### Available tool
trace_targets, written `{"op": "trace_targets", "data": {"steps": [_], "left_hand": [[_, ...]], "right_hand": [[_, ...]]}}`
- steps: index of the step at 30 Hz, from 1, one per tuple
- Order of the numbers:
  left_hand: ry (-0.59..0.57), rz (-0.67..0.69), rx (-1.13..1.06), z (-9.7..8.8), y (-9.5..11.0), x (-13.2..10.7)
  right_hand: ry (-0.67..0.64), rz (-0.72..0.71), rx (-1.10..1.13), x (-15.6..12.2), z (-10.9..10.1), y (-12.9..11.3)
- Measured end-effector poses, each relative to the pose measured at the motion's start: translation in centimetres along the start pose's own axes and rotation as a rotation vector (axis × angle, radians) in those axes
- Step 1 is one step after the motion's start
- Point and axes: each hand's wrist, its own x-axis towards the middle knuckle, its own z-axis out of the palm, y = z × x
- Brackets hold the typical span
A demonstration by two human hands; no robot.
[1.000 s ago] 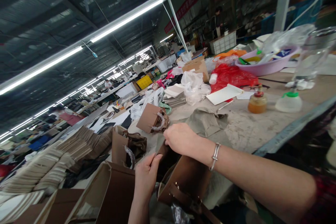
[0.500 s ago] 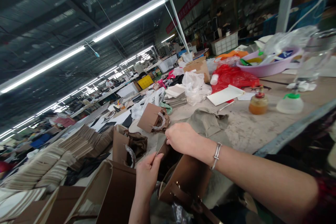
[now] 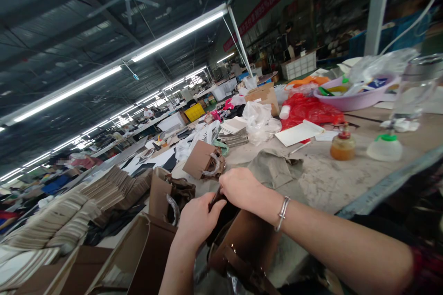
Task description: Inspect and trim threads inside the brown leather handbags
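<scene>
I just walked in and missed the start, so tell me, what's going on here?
A person is working on an open, box-shaped brown bag. Their bare left hand and bare right hand, close together, pinch its dark upper edge. Beyond them, another boxy brown bag with a clear-wrapped handle sits on the cluttered beige worktable. A squat bottle of amber liquid with a red top stands farther right.

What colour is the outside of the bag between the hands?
Brown; the bag shows best in the head view.
</scene>
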Motion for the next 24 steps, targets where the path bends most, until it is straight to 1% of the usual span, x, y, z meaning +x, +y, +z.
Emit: {"op": "trace_targets", "data": {"steps": [2, 5, 8, 10, 13, 17, 21, 24], "left_hand": [[0.008, -0.019, 0.06, 0.0, 0.6, 0.7], [0.015, -0.038, 0.081, 0.6, 0.8, 1.2], [0.04, -0.059, 0.036, 1.1, 0.3, 1.1], [0.041, -0.048, -0.018, 1.2, 0.0, 1.0], [0.037, -0.023, -0.085, 1.2, -0.2, 0.8], [0.053, -0.018, -0.155, 1.4, -0.2, 0.8], [0.05, -0.046, -0.166, 1.5, -0.1, 0.7], [0.041, -0.059, -0.166, 1.4, 0.1, 0.7]], "right_hand": [[0.014, -0.008, -0.015, -0.1, -0.2, 0.2], [0.005, -0.029, -0.051, -0.4, -0.8, 1.1], [-0.028, -0.073, -0.101, -0.8, -1.2, 2.3], [-0.015, -0.085, -0.119, -1.1, -1.3, 2.9], [0.012, -0.051, -0.113, -1.4, -1.3, 3.3], [0.042, 0.013, -0.088, -1.4, -1.1, 3.0], [0.058, 0.078, -0.068, -1.2, -1.1, 3.0], [0.05, 0.079, -0.055, -1.0, -1.1, 3.2]]}}
